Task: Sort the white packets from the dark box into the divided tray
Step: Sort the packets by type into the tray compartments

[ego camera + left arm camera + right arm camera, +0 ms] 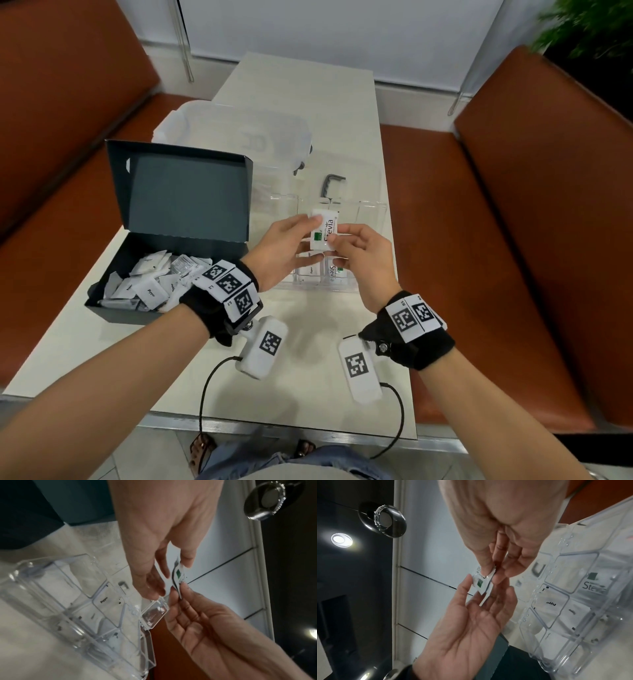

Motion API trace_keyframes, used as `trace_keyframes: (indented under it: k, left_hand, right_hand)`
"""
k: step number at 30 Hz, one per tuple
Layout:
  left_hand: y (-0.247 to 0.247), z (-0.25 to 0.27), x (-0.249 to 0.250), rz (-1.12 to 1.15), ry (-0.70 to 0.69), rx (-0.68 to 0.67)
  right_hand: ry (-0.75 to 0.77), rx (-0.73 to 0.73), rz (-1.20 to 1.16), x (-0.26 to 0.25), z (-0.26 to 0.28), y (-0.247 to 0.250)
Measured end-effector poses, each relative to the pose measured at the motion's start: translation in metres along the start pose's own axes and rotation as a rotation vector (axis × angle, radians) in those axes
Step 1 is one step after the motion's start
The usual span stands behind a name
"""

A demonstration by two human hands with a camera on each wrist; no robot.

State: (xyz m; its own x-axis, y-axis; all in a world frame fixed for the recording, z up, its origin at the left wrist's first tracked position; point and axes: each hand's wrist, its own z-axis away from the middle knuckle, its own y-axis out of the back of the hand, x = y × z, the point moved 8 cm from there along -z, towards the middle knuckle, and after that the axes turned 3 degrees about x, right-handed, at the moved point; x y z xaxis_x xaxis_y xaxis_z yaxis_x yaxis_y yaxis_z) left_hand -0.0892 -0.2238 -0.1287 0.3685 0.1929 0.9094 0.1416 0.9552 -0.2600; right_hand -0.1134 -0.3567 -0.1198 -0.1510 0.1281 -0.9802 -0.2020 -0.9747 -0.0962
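Stevia packet [324, 230] hovering above divided tray [371, 209] | left hand [281, 250] and right hand [364, 255] both pinching opposite edges | handling: likely light, thin, bending easily; gripping sealed edges advisable | dark box [171, 240] holding remaining packets

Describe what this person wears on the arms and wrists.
Both forearms are bare, no sleeves. Each wrist carries a black wrist strap banded with white square-code tags. Under each wrist hangs a white camera module bearing its own code tag, trailing a thin black cable.
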Motion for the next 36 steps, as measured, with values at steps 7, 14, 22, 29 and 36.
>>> trace_keyframes:
  k: [7, 14, 22, 29, 36]
  left_hand:
    - [0.007, -0.001, -0.004, -0.155, -0.085, 0.024]
    - [-0.004, -0.003, -0.005, -0.384, -0.106, -0.05]
    - [-0.004, -0.004, -0.009, -0.439, -0.109, -0.044]
    - [0.011, -0.01, -0.017, -0.584, -0.07, 0.016]
    - [0.017, -0.008, -0.027, -0.724, -0.092, -0.017]
  right_hand:
    - [0.091, -0.05, 0.37, -0.009, -0.017, 0.004]
    - [0.293, -0.148, 0.617, -0.036, -0.037, -0.002]
    - [0.231, -0.306, 0.737, -0.031, -0.053, -0.012]
    - [0.142, -0.106, 1.0, -0.006, -0.078, 0.008]
    - [0.142, -0.048, 1.304, 0.017, -0.073, 0.003]
